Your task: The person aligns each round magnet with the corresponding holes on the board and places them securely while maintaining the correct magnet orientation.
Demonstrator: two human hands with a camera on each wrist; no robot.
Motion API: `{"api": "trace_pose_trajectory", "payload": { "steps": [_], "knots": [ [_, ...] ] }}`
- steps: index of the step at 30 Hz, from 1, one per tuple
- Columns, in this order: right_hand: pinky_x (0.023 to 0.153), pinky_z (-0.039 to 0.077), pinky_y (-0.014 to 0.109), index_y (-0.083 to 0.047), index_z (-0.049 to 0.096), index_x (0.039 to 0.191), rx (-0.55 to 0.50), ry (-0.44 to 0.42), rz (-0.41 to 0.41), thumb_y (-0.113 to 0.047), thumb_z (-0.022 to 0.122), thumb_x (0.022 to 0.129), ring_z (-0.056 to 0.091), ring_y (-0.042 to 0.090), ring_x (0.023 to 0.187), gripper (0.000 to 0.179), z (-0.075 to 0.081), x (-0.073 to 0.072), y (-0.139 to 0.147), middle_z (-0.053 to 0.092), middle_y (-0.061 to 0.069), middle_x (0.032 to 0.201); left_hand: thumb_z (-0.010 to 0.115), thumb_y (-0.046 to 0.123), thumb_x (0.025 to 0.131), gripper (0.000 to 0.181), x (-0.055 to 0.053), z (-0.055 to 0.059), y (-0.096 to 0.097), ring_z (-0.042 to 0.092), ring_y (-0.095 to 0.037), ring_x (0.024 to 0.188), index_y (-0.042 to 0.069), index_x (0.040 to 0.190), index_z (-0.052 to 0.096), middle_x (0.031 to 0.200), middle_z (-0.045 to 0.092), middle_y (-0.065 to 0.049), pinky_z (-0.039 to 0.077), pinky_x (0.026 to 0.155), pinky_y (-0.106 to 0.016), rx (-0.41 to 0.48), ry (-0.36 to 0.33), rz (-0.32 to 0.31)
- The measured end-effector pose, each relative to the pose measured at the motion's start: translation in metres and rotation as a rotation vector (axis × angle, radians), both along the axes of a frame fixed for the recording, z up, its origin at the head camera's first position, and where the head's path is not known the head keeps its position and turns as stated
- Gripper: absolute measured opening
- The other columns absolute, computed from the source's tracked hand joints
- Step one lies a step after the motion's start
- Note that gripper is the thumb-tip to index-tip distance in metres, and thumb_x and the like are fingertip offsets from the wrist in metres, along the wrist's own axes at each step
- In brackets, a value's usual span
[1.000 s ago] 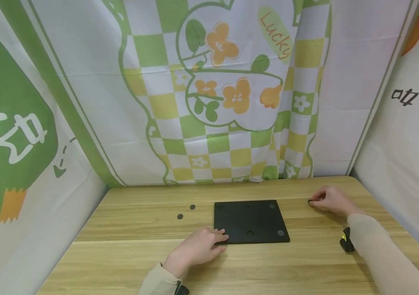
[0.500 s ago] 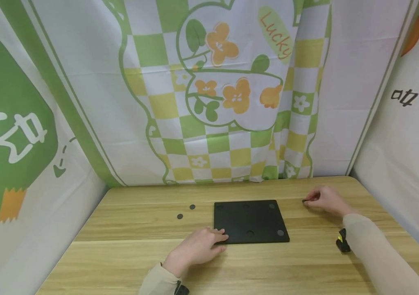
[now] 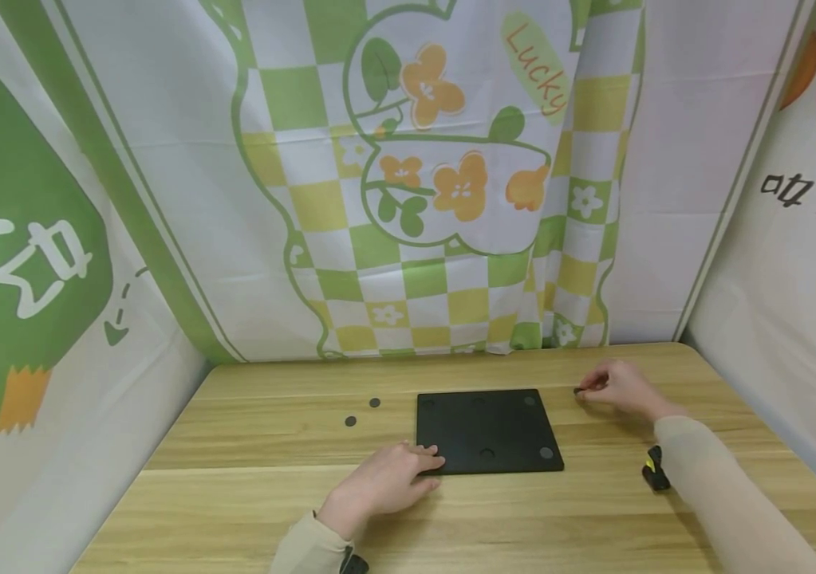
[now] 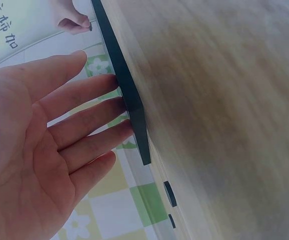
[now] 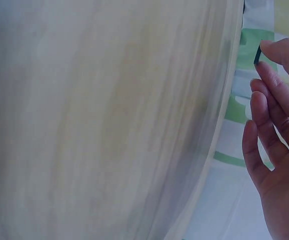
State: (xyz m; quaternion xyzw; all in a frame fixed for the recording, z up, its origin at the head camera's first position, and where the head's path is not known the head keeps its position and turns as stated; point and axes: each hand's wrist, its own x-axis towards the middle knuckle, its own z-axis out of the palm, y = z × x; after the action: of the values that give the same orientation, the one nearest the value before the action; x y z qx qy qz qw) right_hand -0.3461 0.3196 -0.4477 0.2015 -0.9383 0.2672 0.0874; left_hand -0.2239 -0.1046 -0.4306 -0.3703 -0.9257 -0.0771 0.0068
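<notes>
A flat black board (image 3: 501, 426) with round recesses lies mid-table in the head view. Grey discs fill its right-hand recesses, one near the front right corner (image 3: 546, 453). My left hand (image 3: 389, 482) rests its fingertips on the board's front left corner; its fingers look straight in the left wrist view, against the board's edge (image 4: 127, 90). Right of the board, my right hand (image 3: 626, 389) pinches a small dark disc (image 3: 578, 391) between thumb and index finger. In the right wrist view that disc (image 5: 258, 53) shows edge-on, the other fingers loosely bent.
Two dark discs, a rear one (image 3: 375, 402) and a nearer one (image 3: 350, 421), lie left of the board on the wooden table (image 3: 271, 454). A patterned curtain (image 3: 443, 303) hangs behind the table's far edge, with printed cloth walls on either side.
My right hand has moved left toward the board, carrying the pinched disc. The left hand, board and loose discs stay where they were.
</notes>
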Motion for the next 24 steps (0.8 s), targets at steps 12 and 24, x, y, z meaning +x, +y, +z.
{"api": "trace_pose_trajectory", "payload": {
  "steps": [12,24],
  "knots": [
    [0.064,0.052,0.020,-0.012,0.074,0.080,-0.013,0.011,0.042,-0.019,0.079,0.075,0.061,0.004,0.069,0.010,-0.002,-0.004,-0.017,0.070,-0.002,0.078,0.057,0.030,0.095,0.035,0.000,-0.001,0.000,0.056,-0.023,0.123,0.014,0.124,0.064,0.133,0.058,-0.005,0.040,0.109,-0.039,0.003,-0.011,0.004],
    [0.065,0.052,0.022,-0.012,0.074,0.083,-0.012,-0.001,0.057,-0.014,0.077,0.075,0.060,0.007,0.071,0.009,0.001,-0.003,-0.033,0.067,-0.002,0.080,0.056,0.030,0.095,0.035,-0.001,-0.002,0.000,0.055,-0.023,0.124,0.015,0.125,0.063,0.134,0.058,-0.005,0.039,0.110,-0.039,0.004,-0.017,0.011]
  ]
}}
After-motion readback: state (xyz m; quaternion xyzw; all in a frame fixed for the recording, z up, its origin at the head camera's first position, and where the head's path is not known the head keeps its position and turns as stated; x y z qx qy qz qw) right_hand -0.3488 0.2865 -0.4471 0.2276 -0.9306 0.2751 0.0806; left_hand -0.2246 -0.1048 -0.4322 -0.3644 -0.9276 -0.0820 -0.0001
